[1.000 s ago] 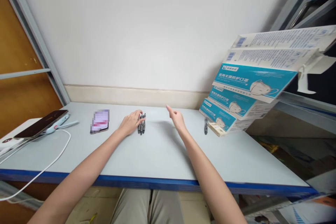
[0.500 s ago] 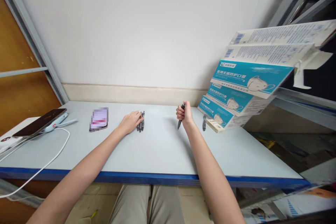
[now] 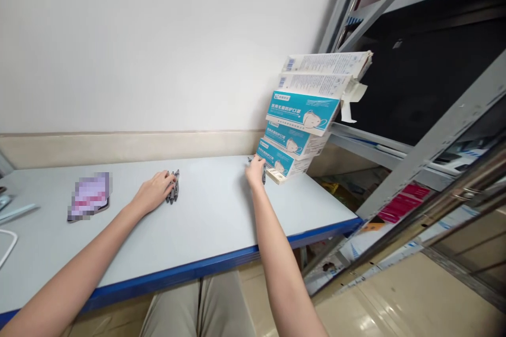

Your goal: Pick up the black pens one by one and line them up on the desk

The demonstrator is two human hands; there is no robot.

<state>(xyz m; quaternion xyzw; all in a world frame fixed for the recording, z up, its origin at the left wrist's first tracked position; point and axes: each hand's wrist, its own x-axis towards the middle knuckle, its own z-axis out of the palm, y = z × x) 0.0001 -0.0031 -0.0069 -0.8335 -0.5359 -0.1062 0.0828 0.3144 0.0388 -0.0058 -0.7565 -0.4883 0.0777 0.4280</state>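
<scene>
pale table (image 3: 213, 221), pens (image 3: 176, 188) touching left hand (image 3: 154, 189)

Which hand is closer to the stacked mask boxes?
Right: the right hand is close beside the mask boxes; the left hand is farther off to their left, at the pens.

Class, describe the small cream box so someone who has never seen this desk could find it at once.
Find the tall stack of blue-and-white mask boxes at the right end of the desk. At its foot, just right of the person's right hand, lies the small cream box. Its cream colour and far smaller size set it apart from them.
</scene>
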